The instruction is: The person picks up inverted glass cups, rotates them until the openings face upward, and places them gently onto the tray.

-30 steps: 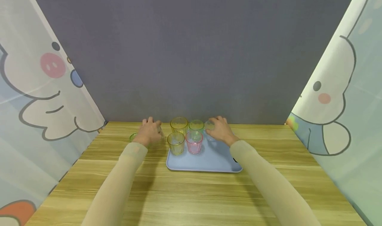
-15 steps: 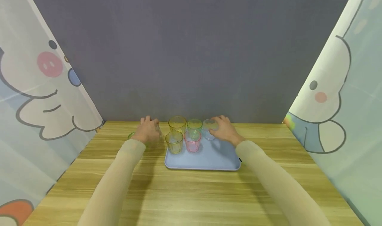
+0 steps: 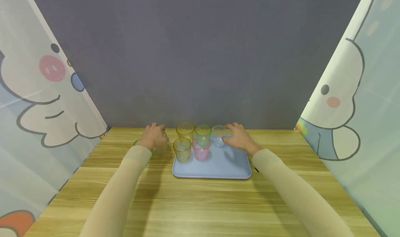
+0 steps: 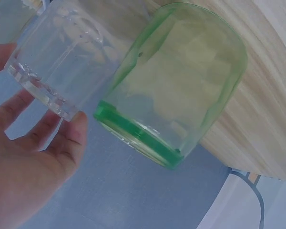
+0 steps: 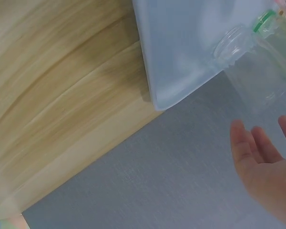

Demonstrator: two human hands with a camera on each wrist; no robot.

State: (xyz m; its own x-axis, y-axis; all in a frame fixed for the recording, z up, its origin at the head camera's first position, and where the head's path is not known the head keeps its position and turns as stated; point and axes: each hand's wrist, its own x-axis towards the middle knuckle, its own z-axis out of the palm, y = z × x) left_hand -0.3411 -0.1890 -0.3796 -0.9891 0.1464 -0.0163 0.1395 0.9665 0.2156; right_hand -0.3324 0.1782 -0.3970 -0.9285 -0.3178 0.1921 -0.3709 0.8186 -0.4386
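Observation:
My left hand (image 3: 153,137) holds a clear drinking glass (image 4: 69,52) at the left of the tray, its thumb and fingers around the lower part. Close beside that glass stands a green glass (image 4: 174,81), mostly hidden behind the hand in the head view. My right hand (image 3: 238,137) is relaxed at the right of another clear glass (image 3: 218,136), and the right wrist view shows its fingers (image 5: 240,143) apart from that glass. This second clear glass stands on a pale blue tray (image 3: 218,171), in the back row.
Also on the tray are a yellow glass (image 3: 185,130) and a green glass (image 3: 203,131) at the back. An amber glass (image 3: 182,152) and a pink glass (image 3: 201,152) stand in front of them. A grey panel (image 3: 200,56) rises behind the wooden table (image 3: 200,205).
My right hand has let go of the clear glass on the tray and drawn away to the right. The left hand stays at its place beside the tray.

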